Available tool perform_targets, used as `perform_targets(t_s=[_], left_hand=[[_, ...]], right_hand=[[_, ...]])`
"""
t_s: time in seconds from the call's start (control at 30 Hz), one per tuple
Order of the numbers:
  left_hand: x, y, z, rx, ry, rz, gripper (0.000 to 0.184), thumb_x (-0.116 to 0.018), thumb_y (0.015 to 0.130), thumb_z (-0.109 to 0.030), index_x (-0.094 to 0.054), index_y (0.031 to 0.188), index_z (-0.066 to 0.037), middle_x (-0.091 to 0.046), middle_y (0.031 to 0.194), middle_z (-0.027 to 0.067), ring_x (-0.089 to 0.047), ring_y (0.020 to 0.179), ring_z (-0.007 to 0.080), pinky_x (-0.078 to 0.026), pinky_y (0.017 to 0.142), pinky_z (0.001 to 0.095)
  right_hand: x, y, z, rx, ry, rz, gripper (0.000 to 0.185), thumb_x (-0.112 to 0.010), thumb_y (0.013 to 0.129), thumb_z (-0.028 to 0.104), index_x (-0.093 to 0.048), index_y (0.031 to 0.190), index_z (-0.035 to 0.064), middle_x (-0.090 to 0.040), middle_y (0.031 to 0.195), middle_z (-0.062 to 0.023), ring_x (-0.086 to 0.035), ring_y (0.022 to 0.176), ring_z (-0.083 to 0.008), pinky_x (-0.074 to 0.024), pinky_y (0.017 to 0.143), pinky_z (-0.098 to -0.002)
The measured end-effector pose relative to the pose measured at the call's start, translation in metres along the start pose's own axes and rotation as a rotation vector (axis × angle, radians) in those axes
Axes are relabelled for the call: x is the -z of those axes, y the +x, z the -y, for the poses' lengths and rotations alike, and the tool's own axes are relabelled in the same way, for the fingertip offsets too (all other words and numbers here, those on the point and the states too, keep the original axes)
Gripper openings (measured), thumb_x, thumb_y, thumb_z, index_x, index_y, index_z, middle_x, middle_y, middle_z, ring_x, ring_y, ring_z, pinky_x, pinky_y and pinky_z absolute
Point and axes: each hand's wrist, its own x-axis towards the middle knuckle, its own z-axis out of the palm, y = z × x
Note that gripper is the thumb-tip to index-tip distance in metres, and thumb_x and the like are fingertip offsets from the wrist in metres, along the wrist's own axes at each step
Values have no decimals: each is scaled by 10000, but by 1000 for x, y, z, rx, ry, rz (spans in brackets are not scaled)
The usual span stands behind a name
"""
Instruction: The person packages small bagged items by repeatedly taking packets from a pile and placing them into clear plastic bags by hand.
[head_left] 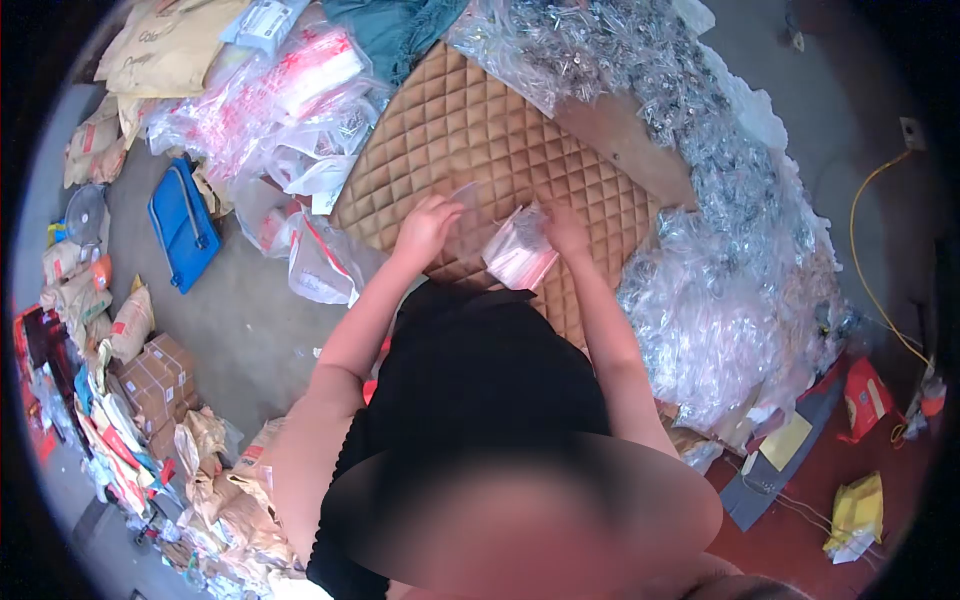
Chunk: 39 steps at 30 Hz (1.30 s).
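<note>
My left hand [428, 226] is above the brown quilted pad [430, 130], its fingers pinched on a small clear plastic piece [465, 194] whose exact kind I cannot make out. Across from it, my right hand [564, 230] grips the upper right side of a clear plastic bag [520, 250] with pinkish-white contents or print. That bag is tilted, close in front of my black clothing. The fingertips of the right hand are partly hidden and slightly blurred.
A large heap of clear plastic pieces [710, 310] curves along the right side. Printed plastic bags [300, 110] pile up at the upper left, near a blue folded stool-like item [185, 225]. Cardboard boxes [158, 385] and paper sacks stand at left. A yellow cord [856, 225] hangs at right.
</note>
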Motion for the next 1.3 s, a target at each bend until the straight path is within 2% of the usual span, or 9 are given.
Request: perform_targets(t_s=[0.1, 0.2, 0.27, 0.5, 0.83, 0.97, 1.07, 1.17, 1.3], left_hand=[[-1, -6, 2, -11, 12, -29, 139, -639, 822, -76, -693, 950, -64, -628, 906, 111, -602, 907, 312, -503, 793, 388], [-11, 2, -2, -31, -3, 19, 140, -639, 801, -74, -697, 928, -65, -628, 918, 109, -599, 927, 314, -497, 817, 405], [-17, 17, -16, -162, -23, 228, 162, -655, 769, -91, -718, 918, -84, -624, 1055, 119, -579, 1025, 318, -479, 883, 409], [-18, 48, -89, -520, -361, 373, 230, -712, 739, -152, -758, 962, -183, -520, 1298, 144, -487, 1189, 336, -406, 998, 422], [-53, 50, -114, -410, -502, 561, 181, -726, 764, -144, -753, 938, -186, -512, 1301, 139, -440, 1235, 338, -347, 1050, 418], [-56, 48, -109, -343, -513, 605, 183, -700, 788, -115, -761, 949, -177, -514, 1314, 137, -424, 1282, 333, -325, 1080, 429], [-66, 33, -106, -374, -471, 666, 204, -703, 763, -78, -750, 942, -164, -512, 1293, 145, -428, 1253, 347, -349, 1060, 425], [-69, 32, -115, -433, -470, 755, 194, -698, 767, -95, -750, 943, -158, -514, 1300, 134, -425, 1260, 338, -342, 1064, 427], [-58, 44, -139, -502, -487, 779, 196, -697, 765, -98, -752, 943, -159, -509, 1318, 122, -423, 1262, 328, -336, 1065, 425]], right_hand=[[56, -16, 40, -164, 2, 56, 353, -659, 791, 191, -656, 1133, 104, -679, 1021, -175, -641, 906, -390, -509, 821, -438], [94, -31, 62, 31, 96, 69, 285, -638, 855, 99, -635, 1129, 21, -690, 957, -134, -670, 888, -245, -508, 769, -322], [118, -46, 81, -107, 581, 140, 226, -621, 897, 80, -643, 1109, 4, -686, 953, -51, -635, 874, -130, -497, 759, -270], [167, -89, 70, -191, 871, 231, 211, -640, 905, 71, -650, 1102, -1, -667, 960, -7, -594, 865, -79, -481, 776, -239], [142, -109, 67, -40, 1319, -466, 193, -561, 951, 38, -477, 1123, 62, -654, 942, -37, -605, 887, -93, -491, 775, -262], [132, -126, 77, -137, 769, -312, 205, -574, 921, 51, -523, 1119, 65, -673, 923, -80, -662, 875, -185, -515, 707, -321], [164, -138, 99, -51, -79, 44, 171, -590, 826, 167, -650, 979, 117, -655, 840, -193, -660, 855, -334, -521, 706, -420], [169, -132, 93, 41, -285, 359, 182, -600, 828, 174, -671, 992, 137, -673, 866, -170, -658, 845, -352, -519, 704, -429], [177, -144, 76, 122, 4, 485, 274, -611, 821, 175, -649, 1087, 116, -680, 959, -158, -652, 884, -362, -520, 742, -423]])
